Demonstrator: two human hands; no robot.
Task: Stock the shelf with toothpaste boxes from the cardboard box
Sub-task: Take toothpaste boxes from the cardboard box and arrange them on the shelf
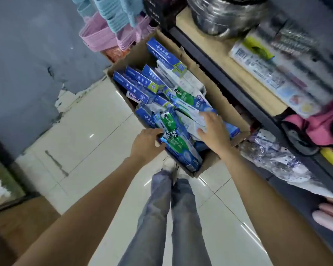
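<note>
An open cardboard box [222,104] stands on the floor beside the shelf, filled with several blue, green and white toothpaste boxes lying jumbled. My left hand [145,144] grips the near end of a green and blue toothpaste box [181,148] at the front of the carton. My right hand [212,129] lies on a pale blue and white toothpaste box [192,116] further right, thumb and fingers curled round its edge. Dark blue toothpaste boxes [138,83] lean at the carton's far side.
The dark shelf unit [244,96] runs along the right, with a wooden board carrying metal pots [219,14], packaged goods and pink items lower down. Pink and blue hangers [108,25] hang beyond the carton. My legs in jeans stand on white floor tiles [88,131].
</note>
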